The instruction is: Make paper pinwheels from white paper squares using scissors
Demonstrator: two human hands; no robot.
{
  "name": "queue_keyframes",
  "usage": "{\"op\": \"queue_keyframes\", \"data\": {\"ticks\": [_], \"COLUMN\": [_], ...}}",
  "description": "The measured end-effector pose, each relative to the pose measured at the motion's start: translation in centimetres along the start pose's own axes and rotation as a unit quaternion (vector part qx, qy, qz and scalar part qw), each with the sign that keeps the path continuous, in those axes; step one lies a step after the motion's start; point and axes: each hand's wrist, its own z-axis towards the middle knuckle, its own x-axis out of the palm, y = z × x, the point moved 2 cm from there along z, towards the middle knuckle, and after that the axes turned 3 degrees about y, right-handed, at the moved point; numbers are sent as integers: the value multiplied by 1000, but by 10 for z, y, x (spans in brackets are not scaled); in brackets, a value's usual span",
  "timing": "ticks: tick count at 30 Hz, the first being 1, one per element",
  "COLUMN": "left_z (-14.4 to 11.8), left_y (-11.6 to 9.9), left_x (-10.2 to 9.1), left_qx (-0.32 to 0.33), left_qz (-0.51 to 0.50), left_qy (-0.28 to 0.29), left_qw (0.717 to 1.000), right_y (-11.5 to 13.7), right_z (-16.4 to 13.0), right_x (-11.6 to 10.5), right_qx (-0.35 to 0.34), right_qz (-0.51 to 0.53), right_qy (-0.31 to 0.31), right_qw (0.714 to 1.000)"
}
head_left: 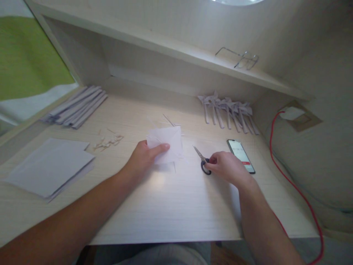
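Note:
In the middle of the desk my left hand point(150, 151) grips a small square of white paper point(168, 138), its thumb lying across the top. Crease or cut lines run over the square toward its corners. To the right, my right hand point(223, 165) has its fingers closed at the black handles of a pair of scissors point(202, 156). The scissor blades point away to the upper left, toward the paper, and do not touch it. Thin paper strips point(169, 120) lie just behind the square.
Rolled paper sticks point(78, 106) and white sheets point(49, 165) lie at the left, near small pale bits point(109, 141). Several paper pinwheels point(227, 108) line the back right. A phone point(241, 156) lies beside my right hand. A red cable point(289, 176) hangs along the right wall. Glasses point(245, 60) rest on the shelf.

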Motion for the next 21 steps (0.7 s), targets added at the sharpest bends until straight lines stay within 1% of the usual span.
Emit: {"op": "queue_keyframes", "data": {"ticks": [4,7,10,12,15,17,19,21], "left_z": [0,1,2,1,1,1,1,2], "left_y": [-1,-3,-5,-7,-10,-11,-12,-12], "left_x": [0,0,-1,-1,-1,-2,-4,-6], "left_qx": [-9,-10,-9,-7,-1,3,5,3], "left_qz": [-47,-73,-88,-90,-85,-79,-73,-70], "left_qy": [14,20,22,20,2,-13,-22,-27], "left_qw": [999,997,996,996,996,997,997,997], "right_y": [-3,-6,-9,-9,-4,4,14,22], "right_z": [4,7,10,11,8,3,-3,-9], "right_x": [1,3,5,6,4,3,2,2], "right_qx": [-7,-11,-13,-19,-43,-80,-124,-153], "right_qz": [30,70,90,102,141,220,324,389], "right_qy": [-11,2,14,16,25,48,74,91], "right_qw": [999,997,996,994,989,971,935,904]}}
